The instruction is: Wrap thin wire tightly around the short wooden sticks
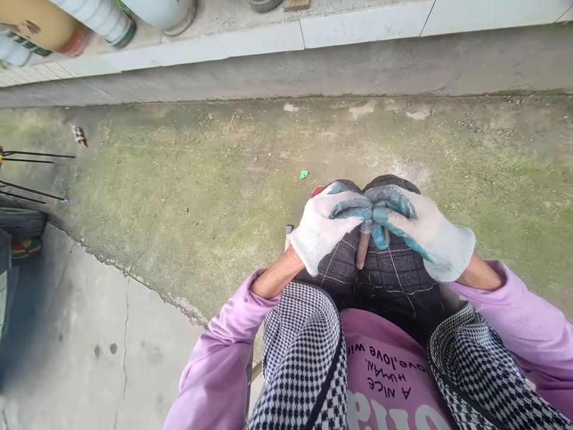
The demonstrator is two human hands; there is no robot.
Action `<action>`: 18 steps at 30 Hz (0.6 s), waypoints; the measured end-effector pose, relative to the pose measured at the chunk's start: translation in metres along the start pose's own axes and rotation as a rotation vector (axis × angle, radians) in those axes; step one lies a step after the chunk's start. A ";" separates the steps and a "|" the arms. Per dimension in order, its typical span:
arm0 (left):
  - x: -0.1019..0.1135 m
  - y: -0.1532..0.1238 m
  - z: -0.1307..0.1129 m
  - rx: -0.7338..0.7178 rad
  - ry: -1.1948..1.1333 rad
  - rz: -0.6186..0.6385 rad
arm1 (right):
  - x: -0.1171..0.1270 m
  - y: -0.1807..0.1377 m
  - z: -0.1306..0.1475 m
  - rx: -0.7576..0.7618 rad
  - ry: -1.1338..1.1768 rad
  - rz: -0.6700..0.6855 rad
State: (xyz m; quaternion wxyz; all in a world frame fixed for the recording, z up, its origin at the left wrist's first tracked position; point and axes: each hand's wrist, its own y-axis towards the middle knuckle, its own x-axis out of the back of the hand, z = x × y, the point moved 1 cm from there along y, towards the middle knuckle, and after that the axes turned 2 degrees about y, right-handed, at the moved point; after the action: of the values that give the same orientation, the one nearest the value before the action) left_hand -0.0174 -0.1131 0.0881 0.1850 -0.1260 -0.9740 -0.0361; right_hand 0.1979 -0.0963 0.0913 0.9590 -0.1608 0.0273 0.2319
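Observation:
Both hands wear white knit gloves with blue-green coated palms and meet above my lap. The fingers of my left hand [333, 218] are closed at the top of a short brown handle [363, 248], which points down toward me between my knees. A greyish collar shows at its upper end; whatever lies above that is hidden by the gloves. My right hand [412, 224] is closed too, its fingertips pressed against those of the left. What it grips cannot be made out. A small red thing [317, 191] peeks out beside the left glove.
Mossy concrete ground [201, 179] stretches ahead to a low tiled ledge [264, 42] with several jars or pots [156, 12]. A green wrapper [304, 174] lies beyond my knees. Thin black rods [36, 190] jut in at the left, above a dark object [22, 222].

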 end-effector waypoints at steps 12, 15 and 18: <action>0.003 -0.007 -0.011 0.058 -0.080 -0.017 | -0.007 -0.005 0.011 -0.144 0.002 0.015; 0.005 -0.008 -0.012 0.084 -0.077 -0.002 | -0.006 -0.006 0.012 -0.074 -0.103 -0.082; 0.007 -0.011 -0.016 0.120 -0.108 0.013 | -0.003 -0.011 0.015 0.020 -0.196 -0.179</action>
State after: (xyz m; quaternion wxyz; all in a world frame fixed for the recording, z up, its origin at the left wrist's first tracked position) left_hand -0.0210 -0.1235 0.1051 0.1397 -0.1229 -0.9821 0.0303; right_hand 0.1993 -0.1019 0.1090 0.9754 -0.1295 -0.0788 0.1599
